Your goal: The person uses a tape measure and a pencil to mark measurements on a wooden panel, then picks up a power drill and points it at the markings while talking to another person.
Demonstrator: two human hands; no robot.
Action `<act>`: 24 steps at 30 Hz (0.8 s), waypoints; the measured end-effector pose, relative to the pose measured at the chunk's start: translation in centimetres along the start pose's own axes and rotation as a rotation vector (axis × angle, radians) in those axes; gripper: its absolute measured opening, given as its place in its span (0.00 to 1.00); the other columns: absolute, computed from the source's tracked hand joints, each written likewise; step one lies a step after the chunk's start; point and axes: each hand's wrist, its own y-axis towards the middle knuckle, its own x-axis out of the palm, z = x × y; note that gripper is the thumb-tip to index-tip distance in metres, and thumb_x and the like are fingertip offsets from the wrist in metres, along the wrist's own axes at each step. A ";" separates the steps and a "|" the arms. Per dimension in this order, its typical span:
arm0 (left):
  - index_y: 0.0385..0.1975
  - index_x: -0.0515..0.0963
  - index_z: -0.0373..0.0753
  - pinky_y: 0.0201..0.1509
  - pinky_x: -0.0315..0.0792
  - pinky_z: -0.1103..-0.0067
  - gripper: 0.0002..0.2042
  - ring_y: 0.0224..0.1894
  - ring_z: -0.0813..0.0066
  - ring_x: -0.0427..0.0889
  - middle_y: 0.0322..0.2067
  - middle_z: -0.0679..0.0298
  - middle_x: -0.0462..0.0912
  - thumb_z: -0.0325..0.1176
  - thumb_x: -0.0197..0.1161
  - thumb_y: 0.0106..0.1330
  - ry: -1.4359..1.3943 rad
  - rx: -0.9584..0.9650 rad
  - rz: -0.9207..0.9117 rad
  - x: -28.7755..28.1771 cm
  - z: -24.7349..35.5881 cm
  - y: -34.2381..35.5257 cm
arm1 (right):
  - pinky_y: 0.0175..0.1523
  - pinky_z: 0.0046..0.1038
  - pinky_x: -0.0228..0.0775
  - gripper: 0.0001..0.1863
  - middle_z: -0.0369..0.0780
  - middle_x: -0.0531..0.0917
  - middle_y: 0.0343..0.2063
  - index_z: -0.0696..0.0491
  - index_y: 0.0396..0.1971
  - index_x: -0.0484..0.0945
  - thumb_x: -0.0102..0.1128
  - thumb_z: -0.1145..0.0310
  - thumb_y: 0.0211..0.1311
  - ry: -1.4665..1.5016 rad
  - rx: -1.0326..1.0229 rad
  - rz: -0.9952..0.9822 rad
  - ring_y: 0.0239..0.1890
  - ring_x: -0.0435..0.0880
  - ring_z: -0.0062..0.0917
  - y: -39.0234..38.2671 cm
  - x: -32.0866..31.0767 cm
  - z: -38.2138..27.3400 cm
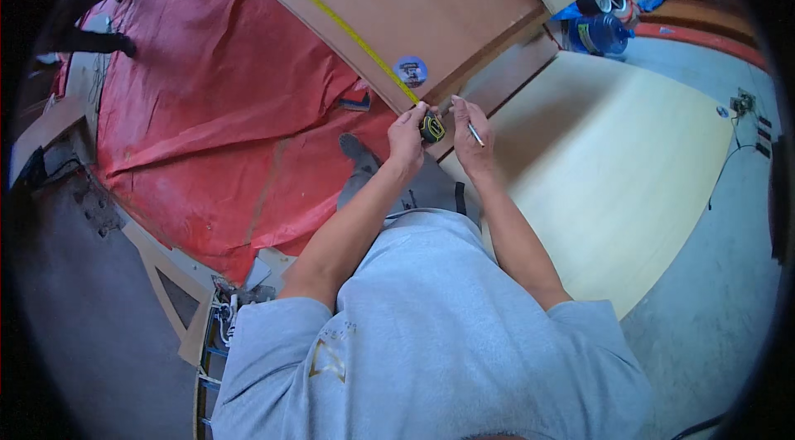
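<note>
My left hand grips a black and yellow tape measure at the near left corner of a reddish-brown wooden board. Its yellow blade is pulled out along the board's left edge toward the upper left. A round blue sticker lies beside the blade. Just right of the tape case, my right hand holds a pencil, its fingers at the board's near edge.
Red sheeting covers the left. A pale plywood sheet lies at the right, near a blue water jug. Dark-clad legs show at the upper left. Board offcuts and tubes lie at the lower left.
</note>
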 end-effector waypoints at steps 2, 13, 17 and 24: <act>0.45 0.83 0.41 0.36 0.83 0.77 0.12 0.36 0.80 0.86 0.39 0.68 0.88 0.43 0.64 0.77 -0.028 -0.015 0.045 0.3 -0.2 -0.2 | 0.51 0.37 0.80 0.14 0.47 0.90 0.42 0.58 0.47 0.86 0.62 0.63 0.74 0.162 -0.064 0.015 0.44 0.89 0.42 -0.1 0.5 -1.5; 0.48 0.84 0.40 0.31 0.78 0.80 0.12 0.32 0.83 0.83 0.36 0.70 0.86 0.41 0.63 0.78 -0.039 0.010 0.051 -1.0 0.1 -0.6 | 0.50 0.30 0.80 0.13 0.43 0.90 0.42 0.55 0.50 0.86 0.68 0.66 0.70 0.265 -0.003 0.016 0.43 0.89 0.26 -0.3 5.7 -1.7; 0.45 0.84 0.41 0.30 0.77 0.80 0.10 0.31 0.82 0.83 0.35 0.71 0.85 0.40 0.63 0.77 0.043 0.020 0.045 -1.7 0.6 -0.5 | 0.52 0.30 0.81 0.14 0.43 0.90 0.43 0.55 0.52 0.85 0.66 0.65 0.71 0.296 0.046 0.010 0.44 0.90 0.26 -0.5 6.3 -1.2; 0.50 0.83 0.40 0.31 0.74 0.83 0.12 0.30 0.82 0.82 0.38 0.70 0.86 0.41 0.61 0.79 0.054 -0.027 0.069 -1.6 0.8 -0.5 | 0.52 0.33 0.81 0.15 0.44 0.90 0.44 0.55 0.52 0.85 0.64 0.65 0.72 0.263 -0.029 0.019 0.46 0.90 0.31 -0.2 6.5 -0.7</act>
